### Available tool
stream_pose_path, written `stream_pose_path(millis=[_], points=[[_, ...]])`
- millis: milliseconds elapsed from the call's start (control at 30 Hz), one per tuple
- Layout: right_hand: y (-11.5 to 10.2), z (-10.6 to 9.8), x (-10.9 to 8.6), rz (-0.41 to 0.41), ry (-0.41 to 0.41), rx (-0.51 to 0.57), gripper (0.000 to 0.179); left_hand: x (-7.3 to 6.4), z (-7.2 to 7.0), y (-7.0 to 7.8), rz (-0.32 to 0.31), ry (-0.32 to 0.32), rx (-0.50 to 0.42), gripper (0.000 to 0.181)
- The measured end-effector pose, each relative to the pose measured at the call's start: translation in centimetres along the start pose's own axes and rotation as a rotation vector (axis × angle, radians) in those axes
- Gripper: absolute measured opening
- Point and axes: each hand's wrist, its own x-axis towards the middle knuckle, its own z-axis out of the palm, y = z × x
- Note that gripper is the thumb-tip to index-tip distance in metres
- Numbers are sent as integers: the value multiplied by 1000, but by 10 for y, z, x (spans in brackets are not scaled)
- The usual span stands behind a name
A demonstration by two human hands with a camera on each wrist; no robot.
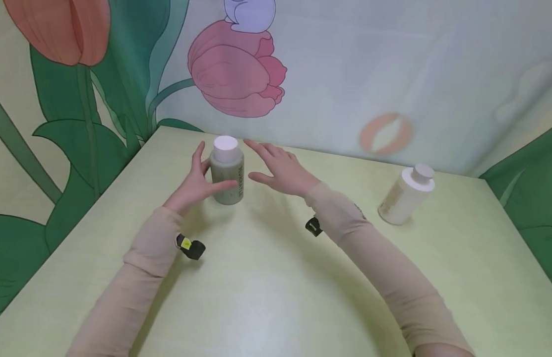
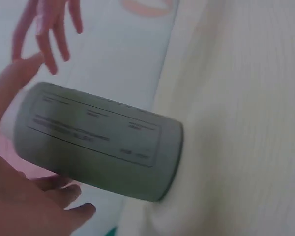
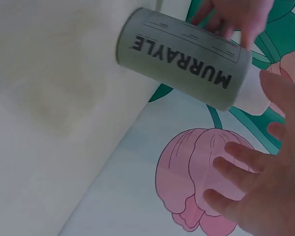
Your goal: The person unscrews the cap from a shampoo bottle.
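Observation:
A grey-green bottle [image 1: 227, 181] with a white cap [image 1: 225, 144] stands upright near the table's back edge. Its side bears the lettering MURRAYLE, readable in the right wrist view. My left hand [image 1: 193, 186] is loosely around the bottle's left side, thumb straight across the front and fingers spread beside and behind it. In the left wrist view the same bottle [image 2: 98, 142] lies between that thumb and the fingers. My right hand [image 1: 282, 171] hovers just right of the bottle, fingers extended and apart from it, holding nothing.
A white bottle [image 1: 405, 196] with a white cap stands on the right of the pale table [image 1: 267, 297]. Behind the table hangs a backdrop [image 1: 347, 74] printed with tulips. A black wrist camera [image 1: 192, 248] sits under the left sleeve, another [image 1: 313, 226] under the right.

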Motion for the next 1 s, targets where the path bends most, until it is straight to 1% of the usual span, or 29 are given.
stream_pose_path(millis=[100, 200, 267, 400, 500, 567, 667, 767, 800, 900, 1000], points=[[-4, -5, 15, -27, 11, 40, 73, 3, 5, 5, -10, -30, -124, 110], [-11, -8, 29, -37, -10, 93, 74, 5, 8, 9, -25, -29, -164, 104], [-17, -8, 38, -34, -43, 128, 73, 9, 9, 6, -26, -19, -179, 102], [-28, -7, 50, -6, -109, 156, 66, 17, 10, -5, -22, -3, -184, 90], [-32, -8, 54, -17, -106, 149, 57, 24, 11, -14, -12, 11, -167, 83], [-33, -9, 52, -33, -87, 136, 51, 27, 13, -19, 9, 13, -140, 82], [-31, -14, 46, -60, -74, 117, 45, 27, 17, -22, 35, 2, -83, 82], [-28, -20, 36, -76, -100, 85, 43, 23, 22, -20, 53, -25, -26, 81], [-27, -22, 32, -82, -108, 70, 42, 20, 25, -18, 56, -40, -16, 81], [-21, -32, 12, -83, -130, 17, 43, 14, 39, -10, 84, -107, 3, 81], [-19, -39, -9, -93, -133, -20, 43, 4, 53, -3, 111, -172, 15, 79]])
